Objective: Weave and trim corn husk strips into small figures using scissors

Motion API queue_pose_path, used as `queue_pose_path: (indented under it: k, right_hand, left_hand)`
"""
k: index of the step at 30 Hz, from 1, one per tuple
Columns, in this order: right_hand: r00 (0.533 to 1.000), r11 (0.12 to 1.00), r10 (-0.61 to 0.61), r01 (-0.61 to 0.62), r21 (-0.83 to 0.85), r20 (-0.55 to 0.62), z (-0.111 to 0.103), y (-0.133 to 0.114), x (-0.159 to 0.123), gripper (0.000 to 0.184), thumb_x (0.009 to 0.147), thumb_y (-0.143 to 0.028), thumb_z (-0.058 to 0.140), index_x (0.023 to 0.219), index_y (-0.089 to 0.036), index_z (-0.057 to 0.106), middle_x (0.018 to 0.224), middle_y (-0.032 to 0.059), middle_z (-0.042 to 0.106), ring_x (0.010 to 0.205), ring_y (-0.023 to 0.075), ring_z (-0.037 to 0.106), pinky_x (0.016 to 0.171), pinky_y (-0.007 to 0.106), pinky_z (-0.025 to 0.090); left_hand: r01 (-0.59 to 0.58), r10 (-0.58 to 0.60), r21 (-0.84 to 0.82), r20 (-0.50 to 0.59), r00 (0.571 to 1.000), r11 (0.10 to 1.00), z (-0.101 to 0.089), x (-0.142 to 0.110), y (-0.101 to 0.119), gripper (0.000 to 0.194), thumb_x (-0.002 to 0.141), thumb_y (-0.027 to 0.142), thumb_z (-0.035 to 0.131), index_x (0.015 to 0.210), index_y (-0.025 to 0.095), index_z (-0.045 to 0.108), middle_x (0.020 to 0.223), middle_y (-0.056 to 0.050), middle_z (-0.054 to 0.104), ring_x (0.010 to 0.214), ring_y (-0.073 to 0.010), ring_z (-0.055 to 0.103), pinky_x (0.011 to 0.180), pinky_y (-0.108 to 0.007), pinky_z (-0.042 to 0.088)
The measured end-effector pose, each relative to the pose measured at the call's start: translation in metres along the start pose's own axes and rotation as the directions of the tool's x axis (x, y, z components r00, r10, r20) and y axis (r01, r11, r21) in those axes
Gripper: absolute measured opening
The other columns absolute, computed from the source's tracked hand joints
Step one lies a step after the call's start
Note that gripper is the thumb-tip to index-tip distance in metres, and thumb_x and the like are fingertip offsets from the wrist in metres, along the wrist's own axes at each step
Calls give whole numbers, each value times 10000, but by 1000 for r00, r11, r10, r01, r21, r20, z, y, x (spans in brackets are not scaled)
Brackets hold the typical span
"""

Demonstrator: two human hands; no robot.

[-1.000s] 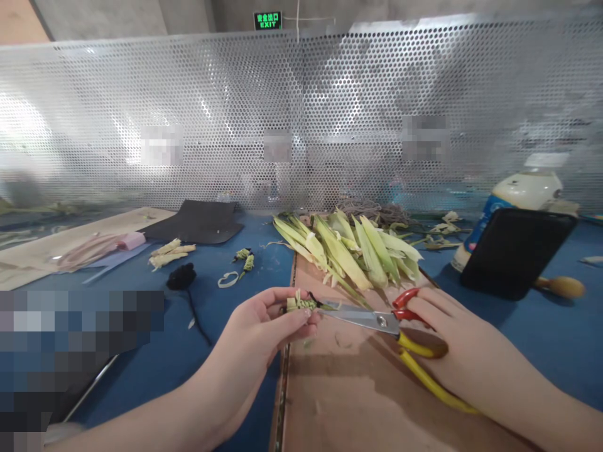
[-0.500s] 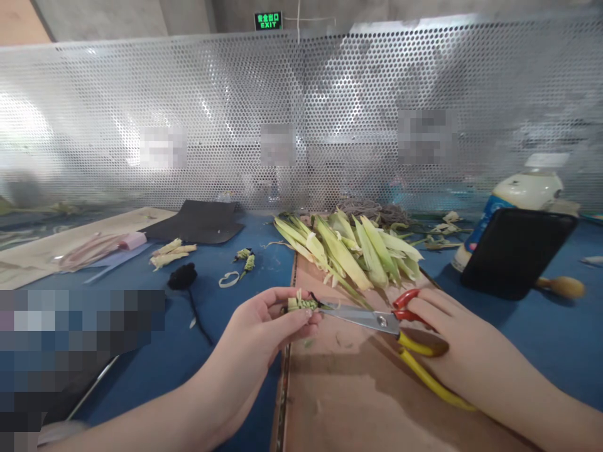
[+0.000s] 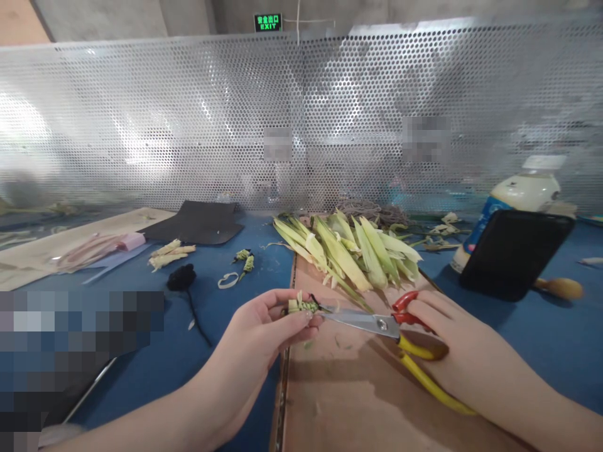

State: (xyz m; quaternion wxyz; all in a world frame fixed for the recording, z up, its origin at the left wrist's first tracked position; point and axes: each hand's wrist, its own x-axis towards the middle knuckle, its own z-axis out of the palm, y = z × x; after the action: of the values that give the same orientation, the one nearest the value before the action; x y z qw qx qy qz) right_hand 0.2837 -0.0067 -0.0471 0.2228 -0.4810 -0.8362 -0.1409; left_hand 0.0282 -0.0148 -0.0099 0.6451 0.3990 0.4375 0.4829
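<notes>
My left hand (image 3: 264,336) pinches a small braided piece of green husk (image 3: 301,305) between thumb and fingers, a dark strand at its right end. In my right hand (image 3: 452,333) are scissors (image 3: 377,322) with red and yellow handles. Their blades point left, and the tips meet the right end of the braided piece. Beyond both hands lies a pile of pale green corn husks (image 3: 351,251) on a brown board (image 3: 339,389). Two similar small braided pieces (image 3: 245,262) rest on the blue table, near a pale ring of husk (image 3: 228,280).
A black flower-like item (image 3: 181,277) on a dark stem lies at left, near husk scraps (image 3: 170,254) and a black sheet (image 3: 193,221). At right a black phone (image 3: 518,254) leans against a bottle (image 3: 525,191), by a wooden-handled tool (image 3: 560,289). A perforated metal screen (image 3: 188,113) stands behind.
The scissor blades have closed slightly at the end of the braided piece, and a thin curled strip there no longer shows. Both hands stay nearly in place.
</notes>
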Motion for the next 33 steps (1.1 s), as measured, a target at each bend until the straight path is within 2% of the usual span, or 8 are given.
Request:
queue_pose_path:
  k: [5,11,24,27,33]
  right_hand:
    - [999,1000,-2,2,2,48,2,3,-2,111,778,-232,456,799,-225,565,912,53,576,895,221,534,774,409,497]
    - [998,1000,1,-1,7,66,1,3,-1,120,781,-240,454,823,-228,566,936,58,567,917,225,529,784,427,497]
    - [1000,1000,8,-7,-19,4,0,2,0,102,765,-249,490,847,-225,547,938,62,582,897,208,563,737,345,514]
    - [1000,1000,-20,20,-9,-16,0,2,0,107,742,-257,509,836,-224,549,929,58,579,898,213,559,739,355,511]
    - [999,1000,-20,21,-18,25,-2,1,2,100,769,-231,471,836,-223,544,943,69,575,907,220,548,766,379,511]
  left_hand:
    - [-7,7,-13,15,1000,1000,-1,1,-1,261,707,199,692,935,133,585,838,-63,684,770,-132,628,772,-237,497]
    - [6,-6,-5,11,1000,1000,0,-2,0,248,722,179,677,940,135,567,829,-51,677,765,-120,629,774,-227,499]
    - [-13,13,5,21,1000,1000,0,0,-1,263,730,174,668,963,123,556,857,-71,684,780,-128,638,770,-229,507]
    - [-8,8,3,23,1000,1000,1,0,-1,259,730,172,668,960,122,558,856,-69,682,796,-134,639,776,-233,505]
    - [-3,3,7,23,1000,1000,2,0,1,245,724,167,672,936,123,557,832,-58,675,799,-139,639,777,-233,504]
